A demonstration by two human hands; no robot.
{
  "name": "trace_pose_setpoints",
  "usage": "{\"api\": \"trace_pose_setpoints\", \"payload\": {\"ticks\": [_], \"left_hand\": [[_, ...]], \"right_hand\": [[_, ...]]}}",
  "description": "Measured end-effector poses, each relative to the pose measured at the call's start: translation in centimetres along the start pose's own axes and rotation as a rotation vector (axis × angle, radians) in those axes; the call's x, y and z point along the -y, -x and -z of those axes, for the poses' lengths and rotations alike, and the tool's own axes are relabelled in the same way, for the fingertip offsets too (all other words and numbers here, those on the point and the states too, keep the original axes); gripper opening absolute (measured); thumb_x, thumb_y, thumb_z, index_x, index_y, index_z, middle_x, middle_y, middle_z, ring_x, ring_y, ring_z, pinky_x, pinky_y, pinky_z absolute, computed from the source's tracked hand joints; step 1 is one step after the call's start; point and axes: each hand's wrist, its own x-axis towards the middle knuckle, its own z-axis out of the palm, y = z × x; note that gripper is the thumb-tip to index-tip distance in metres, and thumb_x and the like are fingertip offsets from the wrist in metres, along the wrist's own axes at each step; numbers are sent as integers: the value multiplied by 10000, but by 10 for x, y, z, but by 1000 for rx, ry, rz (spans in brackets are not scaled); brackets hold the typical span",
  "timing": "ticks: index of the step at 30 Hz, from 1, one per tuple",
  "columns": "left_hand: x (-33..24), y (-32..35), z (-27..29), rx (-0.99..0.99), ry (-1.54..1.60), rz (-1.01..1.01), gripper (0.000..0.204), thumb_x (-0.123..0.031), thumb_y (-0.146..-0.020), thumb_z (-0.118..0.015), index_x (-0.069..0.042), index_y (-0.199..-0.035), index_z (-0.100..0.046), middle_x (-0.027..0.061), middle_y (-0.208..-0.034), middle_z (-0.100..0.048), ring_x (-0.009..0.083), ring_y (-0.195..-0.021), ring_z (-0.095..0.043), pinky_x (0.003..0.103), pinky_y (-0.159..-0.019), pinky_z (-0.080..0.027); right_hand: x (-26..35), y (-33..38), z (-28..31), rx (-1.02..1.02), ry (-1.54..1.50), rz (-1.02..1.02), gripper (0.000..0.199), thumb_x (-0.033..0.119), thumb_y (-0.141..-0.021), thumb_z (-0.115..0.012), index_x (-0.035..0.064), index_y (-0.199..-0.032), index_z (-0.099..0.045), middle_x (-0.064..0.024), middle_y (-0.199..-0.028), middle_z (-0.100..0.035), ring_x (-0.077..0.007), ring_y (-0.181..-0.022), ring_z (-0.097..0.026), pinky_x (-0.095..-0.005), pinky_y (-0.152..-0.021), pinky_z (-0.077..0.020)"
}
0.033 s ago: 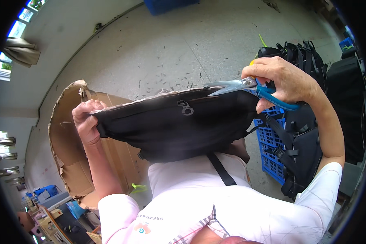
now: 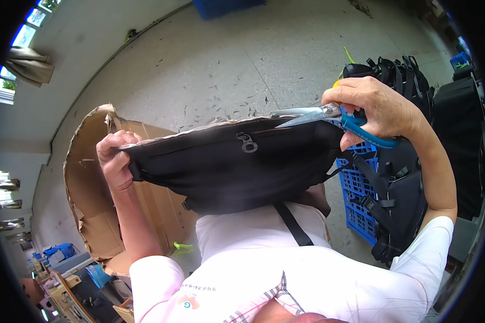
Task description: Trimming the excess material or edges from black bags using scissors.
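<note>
Across my lap lies a black fabric bag (image 2: pixel 221 177) with a ring-shaped zipper pull (image 2: pixel 248 144) near its upper edge and a black strap (image 2: pixel 293 225) running down over my white shirt. The bag's far left corner is pinched in my left hand (image 2: pixel 113 159), its fingers closed. My right hand (image 2: pixel 382 110) grips a pair of scissors (image 2: pixel 312 115) by its blue handles, one with a yellow part. The scissors' blades point left, parted, at the bag's upper edge toward its right end. Whether fabric lies between them I cannot tell.
At the left an open cardboard box (image 2: pixel 97 220) stands beside my forearm. A blue plastic crate (image 2: pixel 358 207) is at the right, with black bags (image 2: pixel 404 194) piled around it. Small dark scraps are scattered over the floor. A blue container (image 2: pixel 226 7) sits at the far edge.
</note>
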Motion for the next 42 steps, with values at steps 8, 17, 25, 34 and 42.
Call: {"api": "trace_pose_setpoints", "payload": {"ticks": [8, 17, 25, 34, 42], "left_hand": [[2, 5, 7, -52, 29, 36, 141, -35, -704, -678, 9, -803, -587, 114, -728, -591, 193, -673, -541, 328, -668, -446], [2, 4, 3, 6, 65, 3, 158, -46, -689, -694, 10, -794, -591, 99, -701, -581, 180, -637, -529, 310, -625, -421], [4, 7, 9, 18, 85, -20, 169, -67, -677, -707, -4, -790, -598, 95, -662, -577, 171, -589, -513, 298, -578, -397], [4, 9, 5, -14, 86, -18, 143, -59, -679, -695, -4, -764, -594, 82, -637, -562, 160, -566, -496, 290, -563, -393], [5, 9, 5, -31, 84, -18, 131, -39, -678, -684, 9, -748, -585, 67, -609, -536, 152, -555, -480, 287, -558, -397]], "right_hand": [[19, 2, -1, -76, 197, 65, 537, 496, -630, -724, 43, -888, -597, -61, -605, -565, -193, -539, -570, -261, -535, -465], [36, -12, 0, -79, 301, 84, 600, 522, -594, -744, 77, -954, -565, -86, -755, -590, -231, -745, -602, -316, -661, -491], [37, -21, 3, -129, 379, 95, 612, 507, -567, -767, 78, -953, -563, -90, -758, -586, -252, -810, -592, -351, -728, -485], [25, -25, -1, -79, 322, 153, 567, 548, -623, -701, 68, -888, -556, -71, -675, -569, -226, -651, -589, -316, -599, -484], [22, -22, -8, -92, 304, 176, 490, 480, -660, -701, 63, -868, -549, -57, -588, -539, -213, -542, -567, -303, -518, -464]]}}
